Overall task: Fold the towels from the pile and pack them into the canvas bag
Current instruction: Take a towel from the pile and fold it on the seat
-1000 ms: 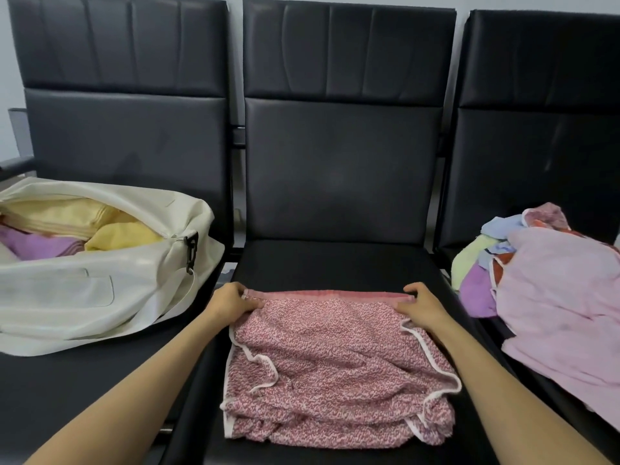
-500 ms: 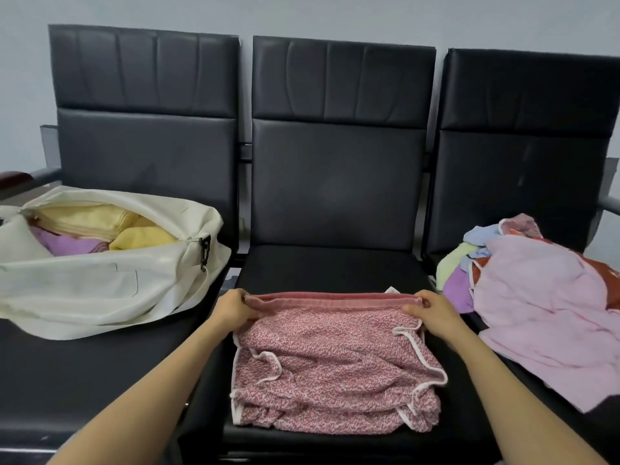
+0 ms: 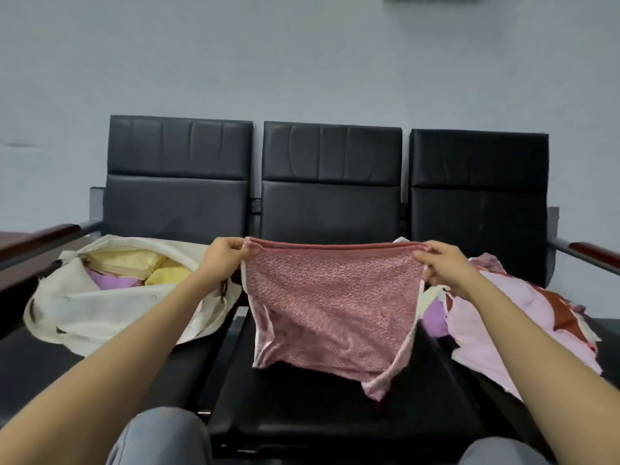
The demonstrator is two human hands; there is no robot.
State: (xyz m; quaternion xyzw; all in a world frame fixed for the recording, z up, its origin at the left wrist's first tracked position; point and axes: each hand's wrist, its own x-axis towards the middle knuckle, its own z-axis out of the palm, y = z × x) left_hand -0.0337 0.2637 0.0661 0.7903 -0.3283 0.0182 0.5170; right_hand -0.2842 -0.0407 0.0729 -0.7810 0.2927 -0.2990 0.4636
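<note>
Both hands pinch the top corners of the towel (image 3: pixel 332 303). The left hand (image 3: pixel 223 260) has its left corner and the right hand (image 3: pixel 443 268) its right corner, with fingers and thumbs curled on the doubled hem. The towel hangs in the air over the middle seat (image 3: pixel 318 411). Its long axis runs left to right along the taut top edge, and its body points down. The lower right corner droops lowest, close to the seat; whether it touches cannot be told.

The bag (image 3: pixel 110 307) lies open on the left seat with yellow and purple towels inside. The pile (image 3: pixel 503 317) sits on the right seat. Three black padded chairs (image 3: pixel 181 169) stand joined in a row against a pale grey wall (image 3: pixel 302 62), with a wooden armrest (image 3: pixel 37 238) at each end. Grey-clad knees (image 3: pixel 161 434) show at the bottom edge.

Half a second ago the towel lay bunched on the middle seat, gripped at its far edge. Now it is lifted clear and hangs spread, and the view takes in far more wall.
</note>
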